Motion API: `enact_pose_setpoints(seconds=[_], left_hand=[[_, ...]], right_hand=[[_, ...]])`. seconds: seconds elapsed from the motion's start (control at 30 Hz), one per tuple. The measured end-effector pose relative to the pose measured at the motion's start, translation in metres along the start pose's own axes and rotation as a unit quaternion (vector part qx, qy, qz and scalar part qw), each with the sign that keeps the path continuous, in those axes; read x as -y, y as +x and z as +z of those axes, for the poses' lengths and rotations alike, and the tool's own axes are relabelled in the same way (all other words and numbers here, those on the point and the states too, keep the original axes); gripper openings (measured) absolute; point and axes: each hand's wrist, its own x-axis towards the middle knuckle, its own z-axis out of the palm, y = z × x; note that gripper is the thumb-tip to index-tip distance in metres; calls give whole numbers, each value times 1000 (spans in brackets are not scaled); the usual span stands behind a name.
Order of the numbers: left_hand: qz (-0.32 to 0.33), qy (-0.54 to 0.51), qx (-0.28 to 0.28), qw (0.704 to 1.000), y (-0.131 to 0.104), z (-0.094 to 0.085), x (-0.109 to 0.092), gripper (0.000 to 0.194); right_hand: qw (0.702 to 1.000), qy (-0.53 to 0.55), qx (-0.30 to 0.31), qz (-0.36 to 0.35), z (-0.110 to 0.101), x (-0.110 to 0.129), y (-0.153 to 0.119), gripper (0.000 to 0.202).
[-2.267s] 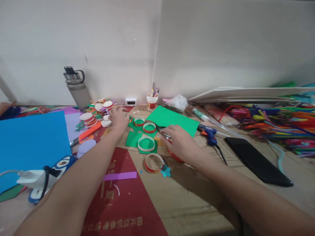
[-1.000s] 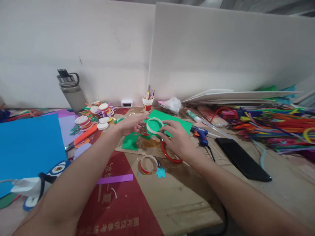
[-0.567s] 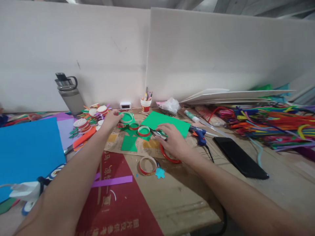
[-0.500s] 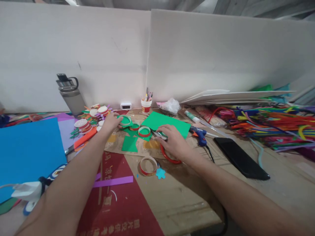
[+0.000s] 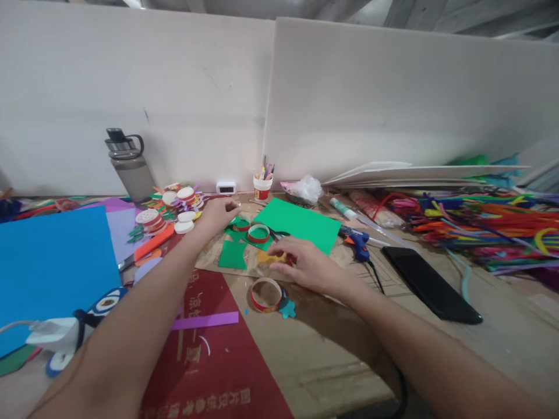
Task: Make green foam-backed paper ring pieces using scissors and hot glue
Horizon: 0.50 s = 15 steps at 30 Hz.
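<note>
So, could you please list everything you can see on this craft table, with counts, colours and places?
Water bottle: one, grey, far left by the wall.
Foam sheet: one, blue, left edge.
Green sheet: one, green, centre back.
Paper rings: three seen, red and white; one on green scraps, one by the left hand, one nearer.
Pen cup: one, white and red, by the wall.
Glue gun: one, blue, right of the green sheet.
Phone: one, black, right.
Pipe cleaners: many, mixed colours, far right.
Left hand: beside the far rings.
Right hand: flat on the cardboard.
</note>
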Motion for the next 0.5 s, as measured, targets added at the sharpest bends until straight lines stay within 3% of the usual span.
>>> enact_pose_setpoints(seconds=[0.17, 0.23, 0.37, 0.5], left_hand=[[6, 48, 51, 998, 0, 0, -1, 24], [2, 50, 76, 996, 0, -1, -1, 23], [-24, 37, 120, 992, -1, -4, -6, 22], [-83, 55, 215, 972, -4, -9, -10, 23]], right_hand=[[992, 13, 119, -39, 2, 16, -9, 63], [989, 3, 140, -51, 5, 15, -11, 63], [993, 16, 113, -40, 8, 13, -9, 43], [998, 18, 57, -21, 11, 8, -7, 49]])
